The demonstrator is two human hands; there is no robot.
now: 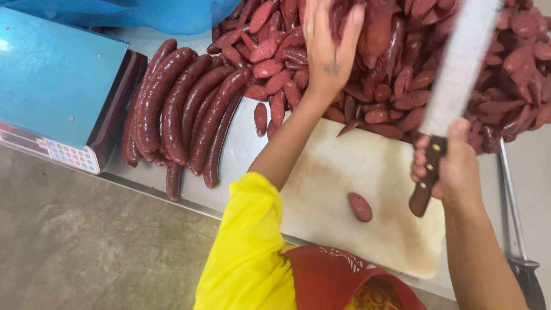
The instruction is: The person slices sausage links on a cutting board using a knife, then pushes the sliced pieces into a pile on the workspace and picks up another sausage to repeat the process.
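1. The left hand (330, 49) reaches out over a big pile of cut sausage pieces (402, 63). Its fingers are spread and lie flat on the pile. They do not pinch any piece that shows.
2. The right hand (453, 166) is shut tight around the dark wooden handle of a big knife (459, 69). The long, wide blade points up and away from the person, over the pile.
3. The pile of dark red pieces fills the far side of the table, from the middle to the right edge. Some pieces spill down onto the top edge of the cutting board.
4. The pale cutting board (356, 224) lies on the table between the two arms. It has light brown stains.
5. One sausage piece (360, 206) lies alone on the board, near the knife handle but apart from it.
6. A row of long whole sausages (183, 109) lies to the left of the pile, side by side on the metal table (241, 143).
7. A blue weighing scale (57, 80) with small coloured buttons sits at the far left, just beside the long sausages.
8. The person wears a yellow sleeve (247, 247) and a red apron (338, 281).
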